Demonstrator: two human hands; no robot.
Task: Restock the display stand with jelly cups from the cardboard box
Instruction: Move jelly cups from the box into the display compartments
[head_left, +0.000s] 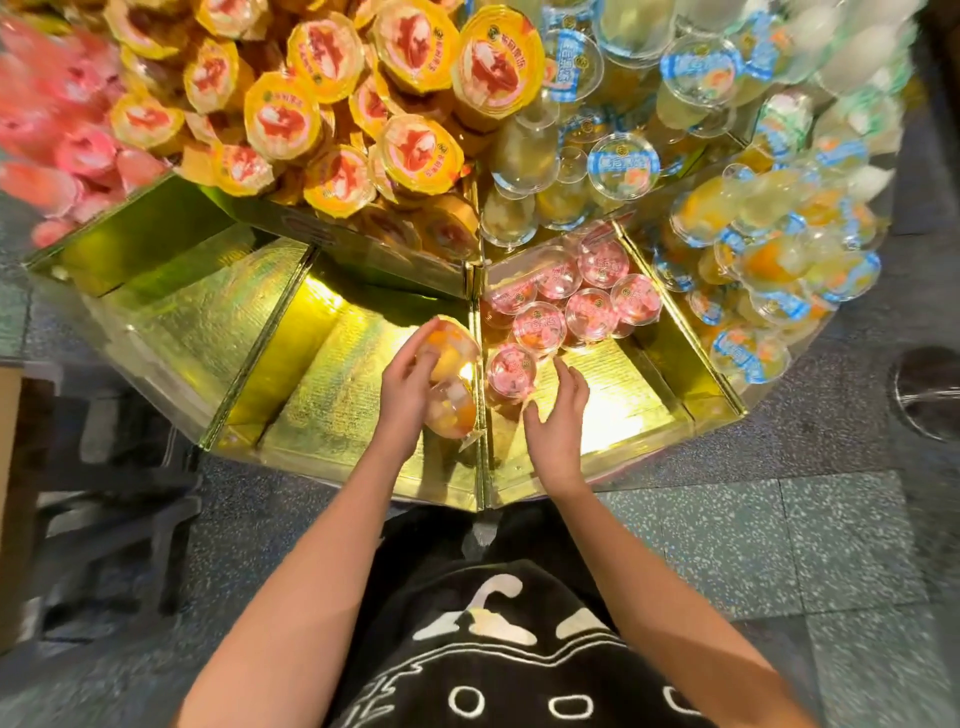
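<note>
The gold display stand (332, 395) spreads below me in wedge-shaped bins. My left hand (408, 387) grips two clear jelly cups with orange fruit (454, 371) over the middle lower bin, close to its right divider. My right hand (558, 421) hovers with relaxed fingers in the neighbouring bin, just right of a pink-lidded jelly cup (511, 370). Several more pink-lidded cups (592, 306) lie at the back of that bin. No cardboard box is clearly identifiable in view.
The upper tier holds heaps of yellow-lidded cups (332, 104), blue-lidded clear cups (623, 161) and pink cups (57, 135). More blue-lidded cups (763, 275) fill the right bin. A dark stool or crate (114, 519) stands on the speckled floor at left.
</note>
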